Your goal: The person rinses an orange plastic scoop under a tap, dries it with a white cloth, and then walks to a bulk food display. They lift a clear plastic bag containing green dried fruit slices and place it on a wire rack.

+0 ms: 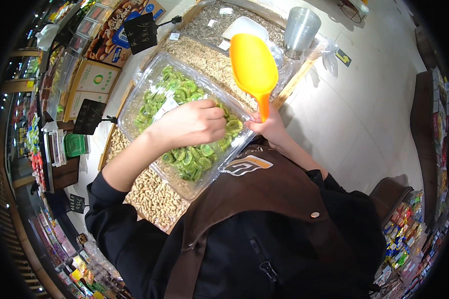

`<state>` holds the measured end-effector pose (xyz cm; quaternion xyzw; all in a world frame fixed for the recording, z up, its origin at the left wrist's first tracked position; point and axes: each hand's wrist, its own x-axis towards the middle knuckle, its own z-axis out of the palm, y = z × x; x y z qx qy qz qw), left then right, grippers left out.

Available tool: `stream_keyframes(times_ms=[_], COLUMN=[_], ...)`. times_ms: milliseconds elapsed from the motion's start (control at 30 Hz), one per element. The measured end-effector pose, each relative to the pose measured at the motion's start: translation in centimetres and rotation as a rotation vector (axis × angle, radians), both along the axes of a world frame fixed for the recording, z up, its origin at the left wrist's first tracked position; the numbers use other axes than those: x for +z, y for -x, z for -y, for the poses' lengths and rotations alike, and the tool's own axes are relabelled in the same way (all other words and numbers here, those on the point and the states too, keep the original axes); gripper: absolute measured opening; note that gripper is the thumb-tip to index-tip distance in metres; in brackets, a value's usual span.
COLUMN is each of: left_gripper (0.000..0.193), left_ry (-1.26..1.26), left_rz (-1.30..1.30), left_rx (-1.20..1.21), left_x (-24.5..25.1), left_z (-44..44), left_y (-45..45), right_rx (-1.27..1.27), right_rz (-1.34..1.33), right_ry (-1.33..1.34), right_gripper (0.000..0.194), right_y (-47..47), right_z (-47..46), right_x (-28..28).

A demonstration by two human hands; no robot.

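Note:
Before me a clear plastic box (205, 188) holds green dried fruit slices (189, 164) and a small white label (167, 107). My left hand (196, 123) reaches over the slices with its fingers curled down. Its fingertips are hidden, so whether it pinches something does not show. At the box's right corner, my right hand (271, 127) grips the handle of an orange plastic scoop (254, 63), bowl upward, and its thumb lies near the box rim. The scoop's bowl looks empty.
Under and beside the box, a wooden-edged display holds peanuts in the shell (155, 194), pale seeds (191, 52) and darker sunflower seeds (202, 22). A white scoop (246, 28) and stacked clear tubs (302, 28) stand at the back. Black price signs (140, 33) jut out left.

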<state>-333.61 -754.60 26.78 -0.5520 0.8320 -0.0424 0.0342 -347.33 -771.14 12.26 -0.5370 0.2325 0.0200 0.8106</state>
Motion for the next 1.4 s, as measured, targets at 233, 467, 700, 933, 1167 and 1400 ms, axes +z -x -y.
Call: stream_keyframes(times_ms=[233,467,700,933,1167,1400], left_gripper=[0.014,0.027,0.03,0.034,0.03,0.021], left_ry=[0.26,0.398,0.299,0.36,0.354,0.313], left_rz=[0.257,0.813,0.627,0.602,0.645,0.651], left_rx=[0.39,0.804,0.979,1.141,1.35,1.586], left_x=[10.3,17.7,6.4,4.2,2.6,-5.6], left_z=[-11.7,-30.4,-33.4,-34.0,-34.5,-37.0], left_y=[-6.4,-1.9,5.8,10.6,16.2,20.1], right_rx=[-0.014,-0.016,-0.094,-0.05,0.068,0.203], right_rz=[0.165,0.009,-0.004,0.13,0.114,0.165], right_ry=[0.206,0.202,0.293,0.126,0.065,0.016], right_gripper=[0.067,0.039,0.03,0.034,0.035,0.036], right_y=[0.5,0.2,0.9,0.6,-0.6,-4.1], right_z=[2.0,5.3,5.2,7.8,8.3,11.0], right_x=[-0.8,-2.7,-3.4,-4.2,-4.6,-8.0])
